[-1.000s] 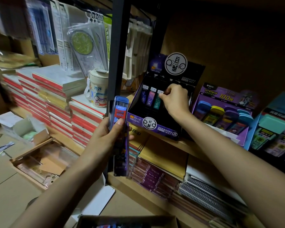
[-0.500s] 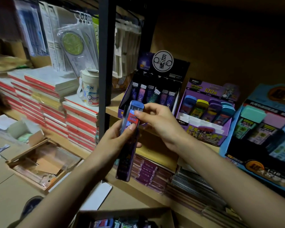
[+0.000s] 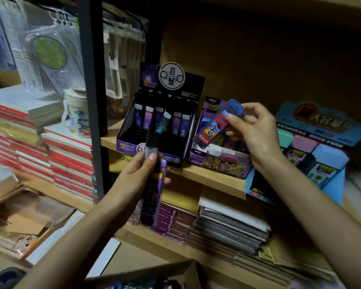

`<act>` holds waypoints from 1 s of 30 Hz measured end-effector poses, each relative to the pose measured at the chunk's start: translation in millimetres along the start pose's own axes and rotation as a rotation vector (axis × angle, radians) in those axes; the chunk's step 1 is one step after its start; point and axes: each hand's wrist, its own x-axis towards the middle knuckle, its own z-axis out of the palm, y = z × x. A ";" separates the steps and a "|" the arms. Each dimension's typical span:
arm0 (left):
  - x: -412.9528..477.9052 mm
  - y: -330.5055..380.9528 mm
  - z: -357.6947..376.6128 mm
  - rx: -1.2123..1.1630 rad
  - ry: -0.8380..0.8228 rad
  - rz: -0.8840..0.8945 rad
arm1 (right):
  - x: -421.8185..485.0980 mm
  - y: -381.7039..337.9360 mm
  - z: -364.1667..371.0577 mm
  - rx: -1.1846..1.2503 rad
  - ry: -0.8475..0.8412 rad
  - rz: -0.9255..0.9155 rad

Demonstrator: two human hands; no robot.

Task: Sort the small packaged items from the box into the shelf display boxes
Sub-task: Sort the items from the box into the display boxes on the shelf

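My right hand (image 3: 255,130) pinches a slim blue-capped case with a red label (image 3: 216,125), tilted over the purple display box (image 3: 219,161) of coloured cases. My left hand (image 3: 138,176) grips a stack of dark purple slim cases (image 3: 153,180), held upright in front of the black and purple display box (image 3: 154,151), which holds several upright purple cases. A cardboard box (image 3: 150,276) with mixed small cases shows at the bottom edge.
A blue display box (image 3: 313,149) stands at the right of the shelf. A black upright post (image 3: 92,97) divides the shelves. Stacked red-edged notebooks (image 3: 69,157) and a white cup (image 3: 77,115) lie left. Spiral notebooks (image 3: 227,232) fill the lower shelf.
My right hand has drawn the blue-capped case off the stack in my left hand and carried it right, over the purple display box. The left hand still holds the remaining cases.
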 end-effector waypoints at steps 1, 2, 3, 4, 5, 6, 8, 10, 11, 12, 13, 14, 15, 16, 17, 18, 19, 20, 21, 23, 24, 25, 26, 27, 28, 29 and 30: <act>1.0 -0.4 2.2 0.002 -0.001 -0.001 | 3.8 -0.4 -2.5 -0.063 0.005 -0.042; 1.9 -0.6 4.3 0.002 -0.002 -0.004 | 7.4 -0.4 -3.0 -0.128 0.004 -0.086; 2.6 -0.8 6.1 0.000 -0.002 -0.004 | 11.0 -0.1 -1.9 -0.187 0.002 -0.132; 3.0 -1.2 7.2 -0.001 -0.001 -0.002 | 14.3 0.6 0.4 -0.238 0.002 -0.174; 3.4 -1.7 8.1 -0.001 0.002 0.000 | 17.6 1.8 3.0 -0.287 0.003 -0.214; 3.5 -2.3 8.8 0.002 0.005 0.002 | 20.5 3.0 5.6 -0.340 0.002 -0.256; 4.0 -3.1 8.7 0.004 0.014 0.007 | 26.6 5.9 9.7 -0.464 -0.017 -0.347; 4.8 -3.4 7.3 0.007 0.024 0.014 | 31.9 10.8 12.0 -0.577 -0.054 -0.423; 5.6 -3.8 6.1 0.014 0.028 0.017 | 33.7 13.8 12.9 -0.611 -0.071 -0.445; 6.5 -4.3 5.1 0.018 0.033 0.019 | 35.0 16.7 13.7 -0.633 -0.084 -0.453; 7.2 -4.8 4.1 0.017 0.039 0.020 | 35.9 19.6 14.5 -0.652 -0.090 -0.451; 7.8 -5.4 3.2 0.015 0.043 0.020 | 36.5 22.6 14.9 -0.679 -0.087 -0.446; 8.7 -6.1 2.4 0.013 0.044 0.020 | 37.0 25.8 15.1 -0.719 -0.076 -0.447; 9.2 -6.6 1.8 0.014 0.043 0.019 | 37.5 28.6 15.3 -0.770 -0.062 -0.457; 9.5 -6.8 1.2 0.014 0.042 0.018 | 38.4 31.1 15.5 -0.823 -0.052 -0.471; 9.3 -6.7 0.7 0.014 0.041 0.016 | 39.5 33.4 15.6 -0.867 -0.046 -0.478; 9.2 -6.4 0.3 0.016 0.042 0.015 | 40.8 34.8 15.5 -0.893 -0.046 -0.475; 9.0 -6.1 -0.4 0.019 0.043 0.014 | 41.5 35.4 16.0 -0.905 -0.051 -0.462; 8.7 -5.7 -0.7 0.022 0.044 0.014 | 41.5 35.0 16.3 -0.907 -0.058 -0.447; 7.7 -4.8 -0.9 0.025 0.041 0.017 | 38.0 30.8 17.4 -0.888 -0.063 -0.444; 6.9 -4.4 -0.8 0.022 0.038 0.019 | 34.0 27.2 19.0 -0.866 -0.051 -0.466; 6.3 -4.0 -0.6 0.017 0.036 0.022 | 28.2 23.2 21.6 -0.827 -0.039 -0.489; 5.5 -3.5 -0.4 0.012 0.032 0.024 | 20.6 19.5 26.1 -0.760 -0.047 -0.490; 4.8 -2.8 0.1 0.010 0.026 0.025 | 11.4 15.7 32.2 -0.662 -0.089 -0.453; 4.1 -1.9 1.0 0.011 0.019 0.023 | 1.3 12.9 40.2 -0.550 -0.166 -0.373; 3.2 -1.1 1.8 0.010 0.012 0.021 | -8.6 10.7 49.2 -0.446 -0.260 -0.265; 2.3 -0.2 2.6 0.005 0.005 0.021 | -18.1 9.9 58.8 -0.361 -0.350 -0.151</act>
